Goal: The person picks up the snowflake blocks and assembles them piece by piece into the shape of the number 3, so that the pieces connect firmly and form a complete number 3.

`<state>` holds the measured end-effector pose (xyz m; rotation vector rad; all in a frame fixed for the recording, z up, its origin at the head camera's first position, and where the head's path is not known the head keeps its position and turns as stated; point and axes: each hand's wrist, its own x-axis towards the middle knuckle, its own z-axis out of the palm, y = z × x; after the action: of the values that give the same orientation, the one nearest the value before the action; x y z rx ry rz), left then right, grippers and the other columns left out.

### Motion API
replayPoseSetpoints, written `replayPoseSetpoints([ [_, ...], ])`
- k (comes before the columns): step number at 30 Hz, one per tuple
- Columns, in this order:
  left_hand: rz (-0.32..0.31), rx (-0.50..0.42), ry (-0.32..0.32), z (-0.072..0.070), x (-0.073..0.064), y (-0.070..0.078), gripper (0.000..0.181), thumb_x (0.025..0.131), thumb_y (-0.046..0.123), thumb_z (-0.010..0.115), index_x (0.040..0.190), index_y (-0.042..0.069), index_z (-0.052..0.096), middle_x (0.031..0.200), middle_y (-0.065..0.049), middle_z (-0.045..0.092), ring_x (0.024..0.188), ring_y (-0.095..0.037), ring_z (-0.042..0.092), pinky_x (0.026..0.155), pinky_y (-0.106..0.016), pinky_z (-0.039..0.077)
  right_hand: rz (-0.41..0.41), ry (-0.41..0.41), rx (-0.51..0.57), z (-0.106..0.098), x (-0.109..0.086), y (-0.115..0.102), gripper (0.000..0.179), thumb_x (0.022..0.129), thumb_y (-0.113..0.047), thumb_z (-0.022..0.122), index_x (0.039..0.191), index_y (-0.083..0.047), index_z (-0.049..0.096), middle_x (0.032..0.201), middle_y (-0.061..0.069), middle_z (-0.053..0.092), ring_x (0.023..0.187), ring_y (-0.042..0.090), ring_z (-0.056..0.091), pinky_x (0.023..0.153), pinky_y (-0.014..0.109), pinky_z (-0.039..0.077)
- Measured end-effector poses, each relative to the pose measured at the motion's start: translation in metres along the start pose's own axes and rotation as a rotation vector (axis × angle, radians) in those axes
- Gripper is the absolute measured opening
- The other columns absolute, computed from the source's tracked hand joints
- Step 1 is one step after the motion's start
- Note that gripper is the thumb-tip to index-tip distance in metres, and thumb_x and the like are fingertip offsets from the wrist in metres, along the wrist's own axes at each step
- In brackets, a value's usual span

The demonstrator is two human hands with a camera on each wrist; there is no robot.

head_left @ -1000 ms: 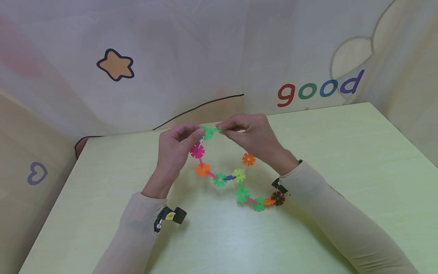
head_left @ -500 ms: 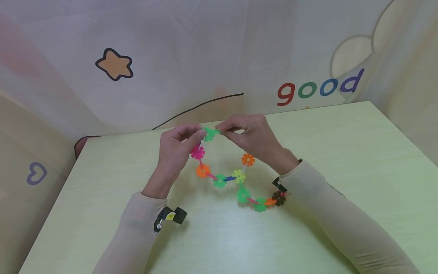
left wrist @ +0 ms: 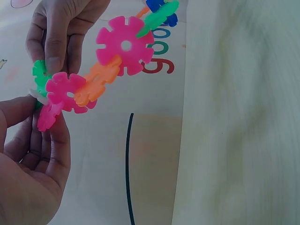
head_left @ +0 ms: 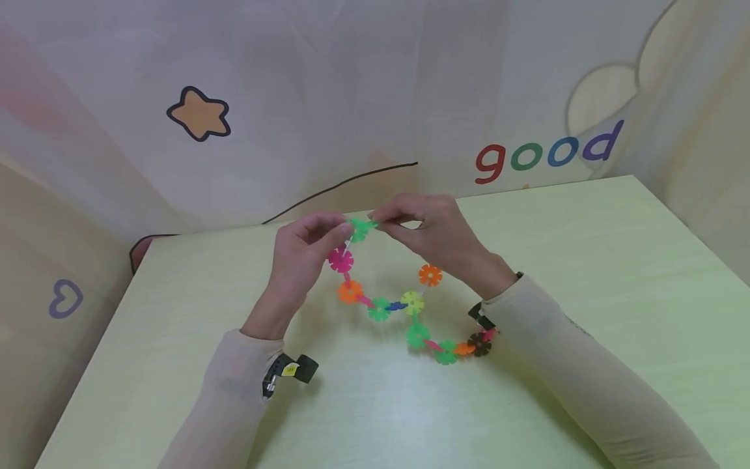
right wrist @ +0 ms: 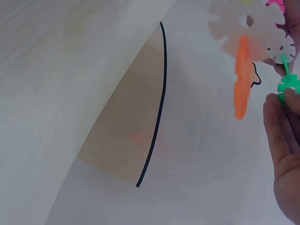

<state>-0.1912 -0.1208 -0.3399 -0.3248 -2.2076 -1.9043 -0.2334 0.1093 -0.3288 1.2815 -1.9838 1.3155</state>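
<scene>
A chain of flower-shaped plastic snowflake discs, slotted together in many colours, hangs between and below my hands. My left hand point(head_left: 300, 251) pinches its upper left end, where a white disc point(right wrist: 281, 48) joins a green disc point(head_left: 359, 230). Thumb and forefinger of my right hand point(head_left: 442, 231) pinch a second green disc point(right wrist: 289, 83), seen edge-on in the head view against the first. Below the left fingers come a pink disc point(head_left: 341, 260) and an orange disc point(head_left: 351, 292). Farther along, a yellow disc point(head_left: 413, 303) has branches towards another orange disc point(head_left: 430, 275) and a dark brown disc point(head_left: 480, 344).
A pale wood-grain table point(head_left: 375, 417) lies beneath the hands. Behind it hangs a printed cloth point(head_left: 328, 98) with a star and the word "good". Black camera straps sit on both wrists, the right one close to the chain's brown end.
Both hands keep their grips and stay nearly in place. The green disc beside the left fingertips, and the chain under it, have shifted very slightly to the right.
</scene>
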Motion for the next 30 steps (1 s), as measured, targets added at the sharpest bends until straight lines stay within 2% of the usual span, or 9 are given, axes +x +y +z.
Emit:
replayPoseSetpoints([
  [4,-0.008,0.001,0.001,0.001,0.002,-0.003,0.019,0.101,0.012,0.074,0.113,-0.004,0.074,0.089,-0.011,0.069,0.076,-0.019,0.064,0.067,-0.023,0.055,0.061,-0.035,0.001,-0.009,0.001,-0.001,0.02,0.087,0.005,0.085,0.105,-0.002,0.081,0.099,0.003,0.079,0.091,0.014,0.076,0.087,0.029,0.062],
  [8,-0.024,0.003,0.011,0.002,0.004,-0.006,0.021,0.102,0.013,0.073,0.115,-0.003,0.074,0.095,-0.016,0.07,0.079,-0.019,0.065,0.069,-0.023,0.055,0.204,-0.013,0.026,-0.025,-0.001,-0.005,0.022,0.089,0.001,0.085,0.11,-0.003,0.08,0.104,0.002,0.079,0.094,0.012,0.076,0.088,0.029,0.062],
  [12,-0.027,0.006,0.018,0.003,0.006,-0.006,0.022,0.102,0.015,0.073,0.116,-0.002,0.074,0.097,-0.012,0.071,0.08,-0.02,0.066,0.071,-0.023,0.056,0.339,0.009,0.04,-0.045,-0.004,-0.008,0.024,0.093,-0.001,0.082,0.116,-0.004,0.079,0.109,0.003,0.078,0.099,0.013,0.075,0.089,0.026,0.061],
  [15,-0.025,0.019,0.027,0.002,0.008,-0.006,0.023,0.103,0.016,0.073,0.117,-0.001,0.074,0.097,-0.01,0.071,0.081,-0.019,0.067,0.072,-0.023,0.057,0.422,-0.012,0.018,-0.06,-0.006,-0.007,0.023,0.096,-0.005,0.08,0.119,-0.007,0.078,0.112,0.003,0.077,0.102,0.013,0.074,0.091,0.024,0.059],
  [22,-0.028,0.019,0.048,0.002,0.009,-0.004,0.023,0.103,0.016,0.073,0.118,-0.001,0.074,0.096,-0.007,0.072,0.082,-0.019,0.067,0.073,-0.023,0.057,0.591,-0.136,-0.055,-0.085,-0.017,0.005,0.025,0.099,-0.022,0.079,0.122,-0.013,0.077,0.115,0.001,0.076,0.104,0.015,0.074,0.088,0.022,0.058],
  [30,-0.006,0.015,0.054,0.003,0.011,-0.003,0.023,0.103,0.018,0.073,0.118,0.001,0.074,0.097,-0.005,0.073,0.083,-0.02,0.067,0.074,-0.024,0.057,0.756,-0.337,-0.063,-0.104,-0.041,0.028,0.031,0.098,-0.031,0.081,0.124,-0.016,0.076,0.119,0.0,0.075,0.109,0.02,0.071,0.089,0.032,0.059],
])
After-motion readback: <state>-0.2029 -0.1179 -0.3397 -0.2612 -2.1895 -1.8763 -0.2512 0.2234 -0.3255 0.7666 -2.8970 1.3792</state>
